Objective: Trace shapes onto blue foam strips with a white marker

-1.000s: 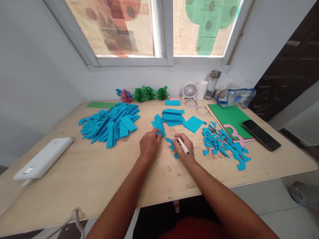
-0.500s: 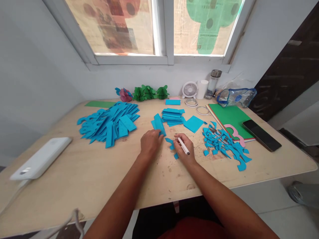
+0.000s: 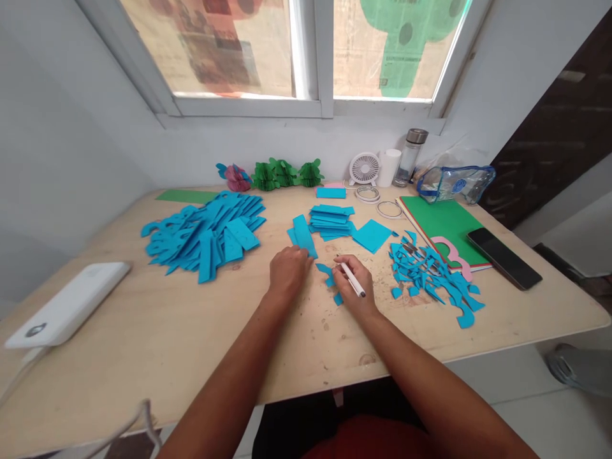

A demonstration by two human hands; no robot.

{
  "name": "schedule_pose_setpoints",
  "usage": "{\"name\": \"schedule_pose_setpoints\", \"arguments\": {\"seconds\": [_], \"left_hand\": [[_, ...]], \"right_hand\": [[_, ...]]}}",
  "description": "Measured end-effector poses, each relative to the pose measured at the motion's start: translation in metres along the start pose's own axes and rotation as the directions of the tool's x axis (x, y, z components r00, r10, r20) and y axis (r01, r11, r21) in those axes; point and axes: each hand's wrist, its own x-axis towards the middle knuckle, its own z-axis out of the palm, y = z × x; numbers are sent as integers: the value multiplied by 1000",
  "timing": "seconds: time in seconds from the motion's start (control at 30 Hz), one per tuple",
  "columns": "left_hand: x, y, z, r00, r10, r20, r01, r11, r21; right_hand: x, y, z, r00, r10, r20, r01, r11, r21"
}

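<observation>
My left hand (image 3: 288, 271) has its fingers curled together at the near end of a folded blue paper strip (image 3: 303, 234). That strip lies over another blue piece on the table. My right hand (image 3: 356, 285) is closed around a white pen (image 3: 352, 278), its dark end lying back over the hand. Partly covered by the right hand is a blue paper cut-out (image 3: 326, 273). Just beyond the hands sits a stack of folded blue strips (image 3: 331, 221), with a blue paper square (image 3: 373, 236) to its right.
A big pile of blue cut strips (image 3: 205, 236) lies left, blue scraps (image 3: 423, 271) right. A power bank (image 3: 71, 303) rests at far left, a phone (image 3: 503, 258) on green sheets (image 3: 444, 223). Along the wall stand green paper ornaments (image 3: 284, 173), a fan (image 3: 364, 169) and a bottle (image 3: 410, 158).
The view has shifted slightly. My left hand's fingers have moved a little at the near end of the blue strip. My right hand keeps hold of the pen in the same place.
</observation>
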Motion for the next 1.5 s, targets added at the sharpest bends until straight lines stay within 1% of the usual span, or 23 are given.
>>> {"name": "schedule_pose_setpoints", "arguments": {"seconds": [0.33,0.57,0.73,1.0,1.2,1.3,1.5], "left_hand": [[-4,-2,4,999,26,-45,-27,1000,-8],[-3,-2,7,998,50,-48,-49,999,17],[-4,-1,6,998,51,-45,-50,998,24],[-6,1,5,998,11,-61,-10,1000,7],[-6,-9,-1,990,-80,-113,79,997,-18],[-7,-11,-4,989,-83,-120,78,996,-44],[-9,-4,-4,991,-68,-115,59,995,-78]], "right_hand": [[-1,0,-1,1000,2,4,-2,1000,17],[-1,-2,-2,1000,3,6,-3,1000,13],[0,-3,-2,1000,7,3,-7,1000,10],[-1,-2,-2,1000,0,4,0,1000,9],[-1,0,-1,1000,-15,-3,15,1000,15],[-1,0,-1,1000,-12,-1,12,1000,12],[-1,-1,-2,1000,-13,-8,13,1000,19]]}}
